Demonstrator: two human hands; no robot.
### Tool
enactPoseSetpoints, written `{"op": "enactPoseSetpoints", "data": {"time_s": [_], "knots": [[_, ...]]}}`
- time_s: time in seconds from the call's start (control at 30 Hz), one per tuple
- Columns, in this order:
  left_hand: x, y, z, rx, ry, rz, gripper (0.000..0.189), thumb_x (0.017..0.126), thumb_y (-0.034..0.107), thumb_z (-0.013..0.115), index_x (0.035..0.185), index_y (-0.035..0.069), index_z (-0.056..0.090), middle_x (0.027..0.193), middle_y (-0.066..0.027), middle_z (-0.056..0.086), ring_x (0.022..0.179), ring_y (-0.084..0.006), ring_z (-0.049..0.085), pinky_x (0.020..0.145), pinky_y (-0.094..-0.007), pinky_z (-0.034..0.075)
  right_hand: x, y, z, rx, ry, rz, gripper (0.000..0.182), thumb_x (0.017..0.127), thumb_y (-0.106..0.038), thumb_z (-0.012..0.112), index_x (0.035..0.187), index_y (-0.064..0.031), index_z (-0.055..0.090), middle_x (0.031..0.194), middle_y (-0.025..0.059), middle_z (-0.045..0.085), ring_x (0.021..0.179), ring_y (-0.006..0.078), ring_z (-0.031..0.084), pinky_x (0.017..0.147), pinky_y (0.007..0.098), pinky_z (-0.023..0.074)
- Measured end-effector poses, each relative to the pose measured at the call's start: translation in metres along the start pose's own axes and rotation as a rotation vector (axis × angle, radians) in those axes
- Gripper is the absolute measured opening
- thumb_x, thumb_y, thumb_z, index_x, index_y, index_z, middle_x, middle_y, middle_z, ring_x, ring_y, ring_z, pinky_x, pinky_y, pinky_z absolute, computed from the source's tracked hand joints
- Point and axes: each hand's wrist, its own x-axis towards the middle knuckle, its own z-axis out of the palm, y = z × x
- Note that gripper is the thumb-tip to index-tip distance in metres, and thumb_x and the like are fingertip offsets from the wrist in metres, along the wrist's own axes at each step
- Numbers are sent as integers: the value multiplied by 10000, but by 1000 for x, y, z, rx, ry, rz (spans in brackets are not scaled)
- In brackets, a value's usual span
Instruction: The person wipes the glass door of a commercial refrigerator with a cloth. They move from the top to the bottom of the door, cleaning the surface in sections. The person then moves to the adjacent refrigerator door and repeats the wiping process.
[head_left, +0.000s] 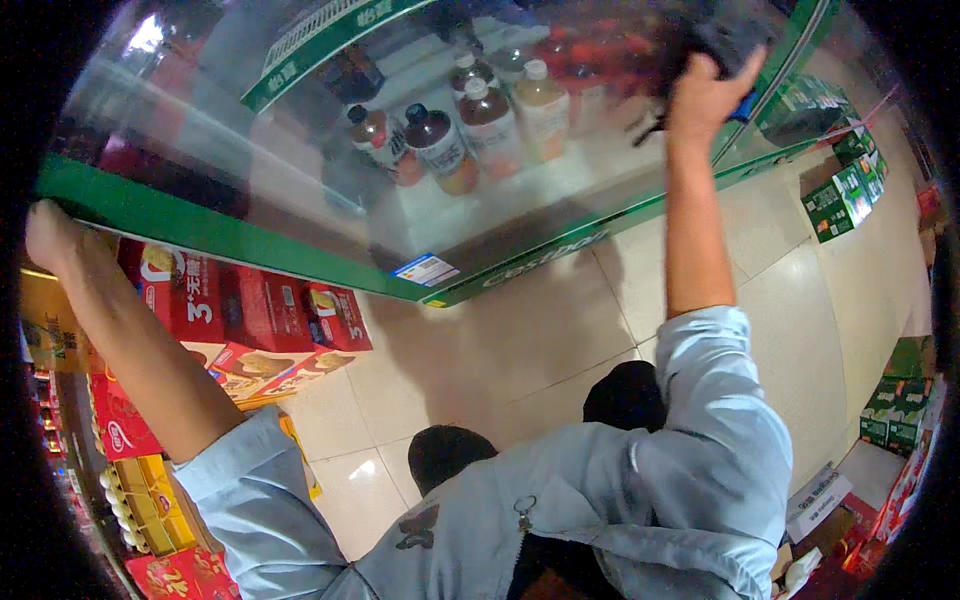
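Note:
Before me stands a glass-sided display cabinet with a green frame (225, 225). Through its glass I see several bottles (487, 124) with white or dark caps and pale labels. At the upper right, my right hand (709, 97) is closed around a dark, blurred object (724, 41) against the glass; what it is cannot be made out. A blue part shows beside that wrist. My left hand (52, 236) is at the far left end of the green frame, gripping its lower edge, with the fingers mostly hidden.
Red printed cartons (255, 307) are stacked under the frame at left, near a yellow egg tray (154, 506). Green boxes (844, 199) stand on the tiled floor (525, 330) at right. More cartons (896, 405) line the lower right. My dark shoes are below me.

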Motion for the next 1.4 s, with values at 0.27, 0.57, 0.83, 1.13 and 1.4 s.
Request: {"op": "enactPoseSetpoints", "data": {"time_s": [0.27,0.57,0.83,1.13,1.4], "knots": [[-45,42,34,-167,75,-5,292,732,210,393,934,33,507,944,-102,522,811,-259,523,701,-380,439,-217,-187,68,30,-882,-777,487,733,-176,489,1216,-211,444,1354,10,294,1255,269,234,918,497,287],[-57,61,35,-122,131,71,215,650,58,404,789,-13,552,849,-125,574,711,-245,571,601,-379,478,-325,-62,-21,-224,-2044,-437,426,855,-288,380,1208,-50,401,1253,109,405,1134,263,392,944,360,325],[-43,59,24,457,212,353,292,707,128,408,922,21,574,887,-116,588,755,-244,574,659,-333,471,-265,-31,-108,-419,-1543,359,358,647,-10,510,994,-81,564,1026,150,540,985,315,491,849,419,389],[-88,88,54,-258,22,182,345,803,111,427,1146,76,432,1063,-84,486,901,-202,509,772,-307,443,-289,-154,-140,189,-1662,1178,410,701,5,460,1097,-80,526,920,109,586,818,200,557,735,319,453],[-25,-40,-40,370,40,608,571,775,289,462,1230,-32,338,1241,-171,338,1058,-274,405,931,-350,334,-304,-187,-147,231,-1557,1841,444,763,-78,499,1200,-62,426,988,79,562,835,162,529,685,304,457]]}}
